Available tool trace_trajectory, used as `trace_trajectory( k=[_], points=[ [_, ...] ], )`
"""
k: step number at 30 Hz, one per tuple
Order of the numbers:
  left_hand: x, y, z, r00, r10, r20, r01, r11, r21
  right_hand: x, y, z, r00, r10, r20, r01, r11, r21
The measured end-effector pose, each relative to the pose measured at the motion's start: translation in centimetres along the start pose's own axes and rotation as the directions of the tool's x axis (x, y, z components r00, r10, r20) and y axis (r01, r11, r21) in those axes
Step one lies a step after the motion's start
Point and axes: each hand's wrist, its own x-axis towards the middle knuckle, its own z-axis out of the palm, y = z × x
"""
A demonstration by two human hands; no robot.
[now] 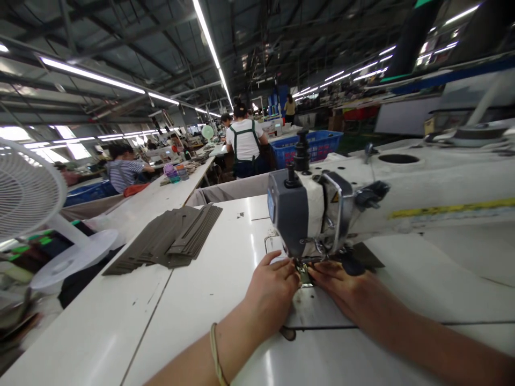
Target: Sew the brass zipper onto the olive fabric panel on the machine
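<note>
A sewing machine head (295,214) stands over the white table, its metal presser foot (304,274) low at the plate. Close on the left of the foot lies my left hand (271,292), palm down, its index finger apart from the others; its thumb is hidden. My right hand (356,292) reaches in from the other side, fingers stretched flat toward the foot. From behind this hand a dark grey-brown flat piece (368,255) sticks out under the machine arm. How much of the piece lies beneath my fingers is hidden.
A fanned stack of similar grey-brown pieces (169,236) lies on the table at left. Beside it stands a white fan (80,252). A blue basket (328,140) is behind the machine. A person in a white top (245,142) and another in stripes (123,171) work farther off.
</note>
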Motion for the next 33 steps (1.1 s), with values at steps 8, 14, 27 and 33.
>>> trace_trajectory(
  k=[8,14,27,33],
  points=[
    [-0.5,-0.1,0.2,0.995,-0.089,-0.042,0.085,0.993,-0.084,-0.8,0.8,0.5,0.993,0.118,0.01,-0.117,0.991,-0.072],
    [-1.4,0.8,-1.2,0.992,-0.112,-0.053,0.106,0.989,-0.102,-4.4,-3.9,-3.1,0.999,-0.025,0.038,0.037,0.922,-0.384],
    [-1.5,2.4,-0.5,0.991,-0.118,-0.056,0.113,0.99,-0.079,-7.4,-6.3,-5.0,0.998,0.018,-0.054,-0.026,0.988,-0.152],
    [-1.3,5.7,-2.9,0.997,-0.073,0.007,0.073,0.975,-0.211,-5.7,-5.4,-5.9,0.999,-0.001,-0.05,-0.007,0.99,-0.144]
  ],
)
